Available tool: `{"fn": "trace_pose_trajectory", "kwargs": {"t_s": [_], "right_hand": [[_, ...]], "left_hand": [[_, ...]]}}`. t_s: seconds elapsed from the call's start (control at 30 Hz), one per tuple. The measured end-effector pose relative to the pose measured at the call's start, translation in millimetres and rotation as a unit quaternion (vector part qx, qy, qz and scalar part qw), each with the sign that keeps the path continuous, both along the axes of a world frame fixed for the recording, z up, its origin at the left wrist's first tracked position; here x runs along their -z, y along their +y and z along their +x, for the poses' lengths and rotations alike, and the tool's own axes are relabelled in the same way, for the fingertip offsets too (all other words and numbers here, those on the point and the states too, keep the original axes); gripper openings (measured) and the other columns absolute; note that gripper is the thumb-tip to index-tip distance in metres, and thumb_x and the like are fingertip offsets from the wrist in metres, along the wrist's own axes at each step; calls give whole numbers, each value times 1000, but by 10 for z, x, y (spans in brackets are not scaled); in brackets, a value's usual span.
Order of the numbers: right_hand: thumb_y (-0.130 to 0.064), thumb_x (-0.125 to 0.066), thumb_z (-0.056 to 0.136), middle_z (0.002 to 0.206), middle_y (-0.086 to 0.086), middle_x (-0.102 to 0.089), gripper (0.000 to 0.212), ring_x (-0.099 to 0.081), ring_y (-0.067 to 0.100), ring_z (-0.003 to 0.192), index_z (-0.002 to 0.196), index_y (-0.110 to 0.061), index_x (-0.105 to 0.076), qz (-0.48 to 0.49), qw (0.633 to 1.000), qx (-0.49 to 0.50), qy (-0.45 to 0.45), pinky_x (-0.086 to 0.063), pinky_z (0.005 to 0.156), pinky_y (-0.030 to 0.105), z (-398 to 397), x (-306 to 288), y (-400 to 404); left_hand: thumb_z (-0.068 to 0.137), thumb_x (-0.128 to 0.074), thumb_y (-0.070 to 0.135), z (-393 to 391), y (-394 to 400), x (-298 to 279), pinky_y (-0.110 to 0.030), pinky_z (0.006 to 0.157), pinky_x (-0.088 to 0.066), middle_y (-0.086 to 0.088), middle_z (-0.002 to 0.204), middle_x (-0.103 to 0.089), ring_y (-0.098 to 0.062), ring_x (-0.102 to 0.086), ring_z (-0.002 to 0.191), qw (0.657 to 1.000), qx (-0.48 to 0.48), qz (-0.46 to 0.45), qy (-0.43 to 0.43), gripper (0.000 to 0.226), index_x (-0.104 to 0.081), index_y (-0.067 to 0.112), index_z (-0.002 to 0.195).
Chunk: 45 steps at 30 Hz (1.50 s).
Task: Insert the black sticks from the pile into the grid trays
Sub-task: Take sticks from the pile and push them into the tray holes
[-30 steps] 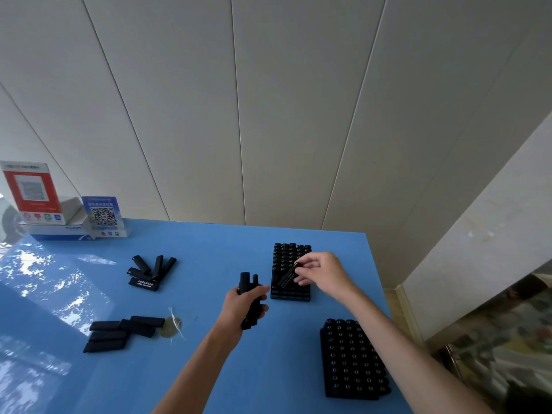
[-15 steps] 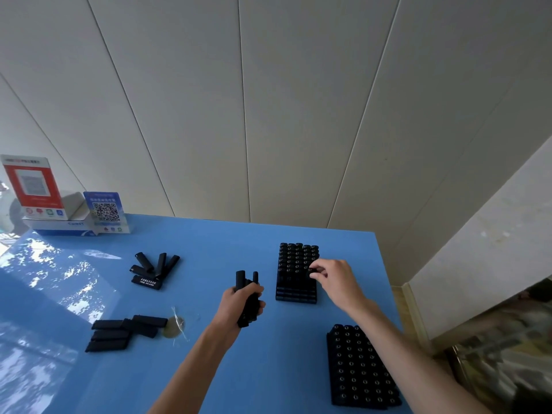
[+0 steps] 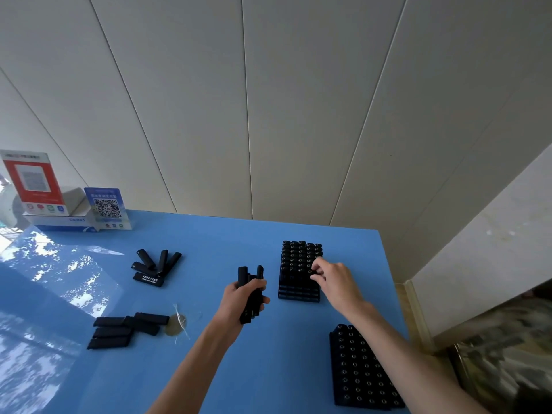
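The right hand [image 3: 336, 279] is covering part of the far tray [image 3: 299, 271], so whatever its fingertips are maybe pinching isn't showing. The near tray [image 3: 363, 369] is getting clipped by the bottom edge.

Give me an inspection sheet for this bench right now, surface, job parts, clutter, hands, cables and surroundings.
Surface: blue table, glossy, window glare at left.
Job's things: far tray mostly filled, near rows open; near tray full; far pile and near pile of loose sticks at left.
Clutter: clear wrapper beside near pile; red sign, blue QR sign and white box at back left.
Hands: left hand grips a bundle of sticks; right hand over far tray, fingers curled, any stick hidden.
Cables: nothing seen.
Surroundings: white panelled wall behind; ledge at right.
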State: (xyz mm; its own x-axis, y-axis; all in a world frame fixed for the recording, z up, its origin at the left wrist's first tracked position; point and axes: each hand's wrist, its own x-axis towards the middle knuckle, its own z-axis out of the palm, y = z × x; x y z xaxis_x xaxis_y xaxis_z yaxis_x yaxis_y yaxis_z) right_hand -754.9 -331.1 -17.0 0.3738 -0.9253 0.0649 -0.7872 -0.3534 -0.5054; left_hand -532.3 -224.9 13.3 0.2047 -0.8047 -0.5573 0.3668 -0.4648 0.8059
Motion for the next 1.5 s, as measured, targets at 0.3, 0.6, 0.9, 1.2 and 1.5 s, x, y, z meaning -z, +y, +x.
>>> {"fn": "trace_pose_trajectory", "kwargs": {"t_s": [0.3,0.6,0.9,1.2,1.5], "right_hand": [[-19,-72,90,90,-4,-70,8,-60,14,78,97,-16,-69,-19,1000,-8,20,-50,73,30,6,-75,-15],[-2,-64,85,92,-12,-69,30,-65,5,77,100,-25,-75,82,983,-22,-165,-56,73,22,176,-473,149],[-18,-84,76,109,-13,-60,40,-56,5,103,113,-28,-74,135,974,-112,-141,-53,76,21,197,-645,333],[-18,-89,72,77,-13,-65,17,-52,1,73,83,-23,-77,139,985,-78,-72,-40,66,15,45,-658,356],[-2,-78,78,76,0,-72,22,-65,8,65,87,-21,-76,197,971,-83,-110,-57,70,31,-29,-565,412]], "left_hand": [[89,-71,17,-15,31,-28,-33,59,-45,-15,73,-68,-26,-57,64,1000,19,-4,8,29,-63,-5,107],[86,-79,24,-162,66,-136,-30,55,-42,-21,92,-76,-24,-57,65,998,50,-32,-31,35,-66,5,113],[82,-81,14,-272,104,-185,-23,44,-40,-17,74,-68,-14,-56,46,991,89,-29,-94,29,-66,0,101],[82,-82,19,-256,178,-175,-28,50,-39,-14,84,-75,-29,-64,76,995,77,-28,-48,32,-64,5,105],[89,-74,15,-311,169,-264,-28,54,-42,-14,102,-76,-23,-70,76,997,60,-56,-8,19,-68,2,100]]}}
